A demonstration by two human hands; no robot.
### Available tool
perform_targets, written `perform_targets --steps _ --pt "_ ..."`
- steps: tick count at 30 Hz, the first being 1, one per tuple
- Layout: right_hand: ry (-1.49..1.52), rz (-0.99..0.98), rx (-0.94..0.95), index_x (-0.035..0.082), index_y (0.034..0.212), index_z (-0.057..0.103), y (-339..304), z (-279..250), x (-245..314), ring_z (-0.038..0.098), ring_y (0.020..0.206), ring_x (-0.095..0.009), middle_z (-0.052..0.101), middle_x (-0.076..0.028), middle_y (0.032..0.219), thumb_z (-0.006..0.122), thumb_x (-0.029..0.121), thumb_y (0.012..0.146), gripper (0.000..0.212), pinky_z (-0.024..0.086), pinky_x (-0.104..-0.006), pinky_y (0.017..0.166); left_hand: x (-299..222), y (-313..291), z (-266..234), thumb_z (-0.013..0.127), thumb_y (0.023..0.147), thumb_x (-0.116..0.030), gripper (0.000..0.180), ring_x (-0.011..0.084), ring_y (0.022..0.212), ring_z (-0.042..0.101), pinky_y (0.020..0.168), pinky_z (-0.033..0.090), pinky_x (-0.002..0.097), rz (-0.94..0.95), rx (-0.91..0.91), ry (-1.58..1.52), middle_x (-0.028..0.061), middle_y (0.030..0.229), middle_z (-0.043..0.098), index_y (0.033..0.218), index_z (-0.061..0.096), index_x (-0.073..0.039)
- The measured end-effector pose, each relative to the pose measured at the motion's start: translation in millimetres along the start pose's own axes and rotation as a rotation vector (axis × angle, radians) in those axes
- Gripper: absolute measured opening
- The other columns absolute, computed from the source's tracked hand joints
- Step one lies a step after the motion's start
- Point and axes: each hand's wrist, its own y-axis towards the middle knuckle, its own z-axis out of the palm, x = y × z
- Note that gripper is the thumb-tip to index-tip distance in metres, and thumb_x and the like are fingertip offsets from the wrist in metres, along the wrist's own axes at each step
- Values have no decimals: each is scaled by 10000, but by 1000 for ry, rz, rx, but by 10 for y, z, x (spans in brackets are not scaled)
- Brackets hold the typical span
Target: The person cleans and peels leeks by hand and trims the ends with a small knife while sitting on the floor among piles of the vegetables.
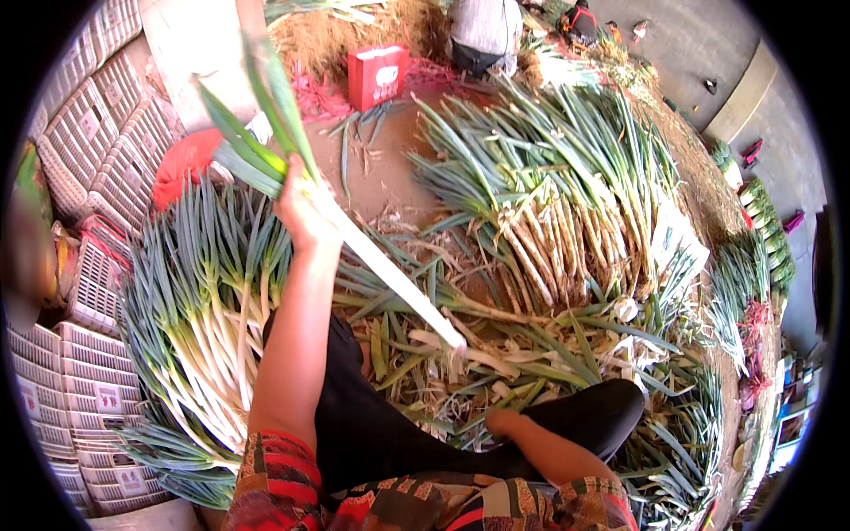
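Observation:
My left hand [307, 211] is raised at the left of centre, closed round a long green onion [390, 267] where the white stalk meets the green leaves. The stalk slants down to the right, its root end above the litter between my legs. Low in front, beside my bent knee, my right hand [503, 423] is apart from the stalk; its fingers are turned out of sight. A pile of clean, white-stalked green onions [208, 354] lies to my left. On the far right lies a heap of brown-skinned, soil-marked green onions [567, 230].
White plastic crates [102, 380] are stacked along the left side. Peeled leaves and skins [425, 380] cover the ground before me. A red box [377, 78] stands ahead, near a seated person [485, 35]. More green onion bundles [744, 283] line the right.

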Motion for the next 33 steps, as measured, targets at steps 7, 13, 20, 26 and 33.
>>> perform_targets --steps 7,13,20,26,33 --pt "801 -58 -923 20 1177 511 172 -1300 7 592 830 -302 608 -155 999 596 250 858 402 475 -396 681 -20 170 -150 646 834 -262 194 131 500 493 476 389 272 29 39 27 18 644 526 836 558 -90" --pt "1389 -269 -83 42 1310 430 -112 -1831 456 585 767 -106 609 -72 946 562 398 886 569 473 -247 589 -6 285 -256 615 846 -318 236 149 545 495 516 395 280 -164 140 6 23 644 513 811 550 -93" --pt "1894 -29 -116 -2 1098 551 14 -1114 148 520 504 -143 553 -42 743 538 356 911 404 439 -299 475 -21 244 -235 623 823 -371 299 151 531 465 510 370 277 -201 119 23 20 632 498 759 529 -95" --pt "1556 783 -456 -38 884 617 199 -372 -681 467 432 -150 488 -58 557 549 288 896 334 331 -328 391 -229 328 -281 557 817 -449 378 168 507 424 466 327 270 -111 165 19 36 609 474 710 487 -93" --pt "623 358 -445 7 915 642 161 -392 -391 605 767 -361 631 -180 805 584 153 791 201 475 -386 682 -218 491 -303 512 880 -378 302 148 538 426 563 339 292 5 181 -23 27 598 471 744 503 -108"
